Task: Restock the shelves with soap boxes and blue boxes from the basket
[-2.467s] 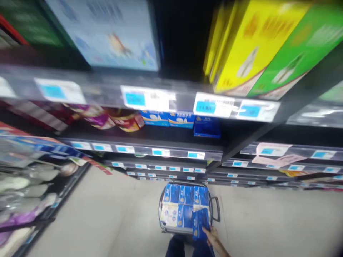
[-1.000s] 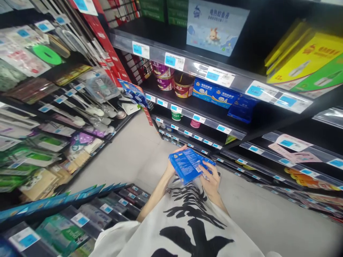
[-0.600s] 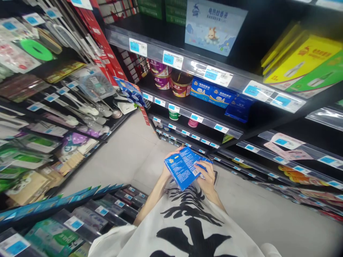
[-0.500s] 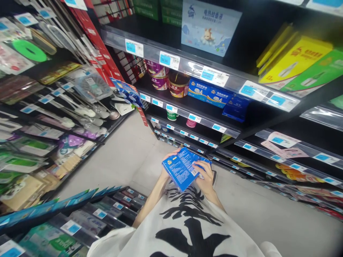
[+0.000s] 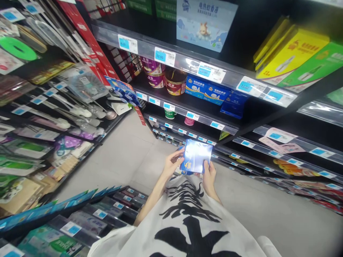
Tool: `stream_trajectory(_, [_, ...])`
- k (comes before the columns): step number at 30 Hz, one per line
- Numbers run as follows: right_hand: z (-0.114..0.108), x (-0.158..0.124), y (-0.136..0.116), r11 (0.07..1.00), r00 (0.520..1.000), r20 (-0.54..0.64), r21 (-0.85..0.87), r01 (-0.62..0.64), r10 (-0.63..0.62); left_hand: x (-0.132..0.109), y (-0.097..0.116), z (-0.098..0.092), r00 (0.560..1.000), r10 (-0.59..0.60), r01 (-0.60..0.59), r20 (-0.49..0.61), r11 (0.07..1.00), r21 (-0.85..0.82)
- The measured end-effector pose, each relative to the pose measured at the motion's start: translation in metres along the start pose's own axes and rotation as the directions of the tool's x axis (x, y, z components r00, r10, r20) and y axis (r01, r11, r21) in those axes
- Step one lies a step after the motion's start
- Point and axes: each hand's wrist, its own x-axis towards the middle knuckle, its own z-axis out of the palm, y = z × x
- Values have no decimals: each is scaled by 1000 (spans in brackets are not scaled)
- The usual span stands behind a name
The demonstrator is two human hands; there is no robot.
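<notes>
I hold a flat blue box [image 5: 196,156] in front of my chest, its glossy face glaring white under the light. My left hand [image 5: 172,163] grips its left edge, fingers curled round it. My right hand [image 5: 209,175] holds the lower right corner from below, thumb on the face. On the dark shelf [image 5: 187,107] ahead stand matching blue boxes [image 5: 207,92], with a darker blue stack [image 5: 232,105] beside them and round tins [image 5: 166,75] to their left.
Yellow and green cartons [image 5: 294,59] fill the upper right shelf. A blue-white sign card [image 5: 205,21] stands on the top shelf. Hanging racks of packaged goods [image 5: 48,117] line the left side. Pale floor [image 5: 125,157] runs between the racks. Price tags edge every shelf.
The box has turned in my hands from its printed back to its shiny face and risen slightly. Earlier, my right hand lifted it from a basket of blue boxes on the floor.
</notes>
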Motion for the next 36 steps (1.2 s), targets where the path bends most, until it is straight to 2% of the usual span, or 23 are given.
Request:
stream_trajectory(6, [-5, -1, 4, 998, 999, 6, 52, -46, 46, -1, -5, 3, 1000, -10, 10, 27, 1000, 4])
stream_trajectory(10, [-6, -2, -3, 979, 987, 6, 127, -160, 160, -3, -5, 2, 996, 8, -6, 85, 1000, -19])
stream_trajectory(12, [-9, -1, -8, 954, 966, 65, 159, -256, 248, -5, -3, 4, 986, 36, -33, 160, 999, -16])
stream_trajectory(13, [-12, 0, -10, 936, 948, 134, 166, -310, 290, -7, -2, 5, 978, 55, -53, 203, 999, -14])
stream_trajectory(15, [-19, 2, -10, 897, 871, 347, 149, -417, 348, -11, 1, 9, 955, 98, -102, 281, 995, -1])
stream_trajectory(18, [-30, 2, -3, 854, 702, 622, 102, -511, 346, -16, 6, 17, 905, 167, -193, 390, 981, 26])
stream_trajectory(20, [-34, 1, 6, 839, 617, 704, 57, -542, 351, -18, 11, 24, 867, 200, -247, 457, 968, 46])
stream_trajectory(23, [-38, -1, 18, 823, 554, 733, -13, -568, 394, -21, 17, 30, 834, 221, -301, 505, 950, 82])
stream_trajectory(25, [-37, -1, 21, 833, 564, 718, -40, -552, 408, -22, 19, 31, 830, 218, -313, 514, 944, 104])
stream_trajectory(27, [-34, -3, 20, 852, 597, 693, -47, -522, 404, -22, 18, 30, 838, 204, -306, 507, 943, 127])
stream_trajectory(28, [-32, -4, 18, 863, 636, 665, -27, -504, 392, -23, 16, 29, 847, 197, -294, 494, 947, 127])
stream_trajectory(30, [-24, -8, 13, 887, 757, 556, 75, -456, 342, -23, 9, 28, 874, 197, -253, 444, 965, 71])
stream_trajectory(32, [-15, -11, 8, 919, 877, 402, 173, -355, 263, -23, 1, 28, 908, 188, -186, 374, 982, -41])
stream_trajectory(34, [-8, -13, 4, 951, 936, 305, 190, -243, 178, -21, -5, 28, 944, 138, -106, 301, 987, -119])
stream_trajectory(36, [-2, -16, 1, 975, 954, 275, 152, -163, 116, -17, -7, 29, 973, 56, -30, 225, 992, -119])
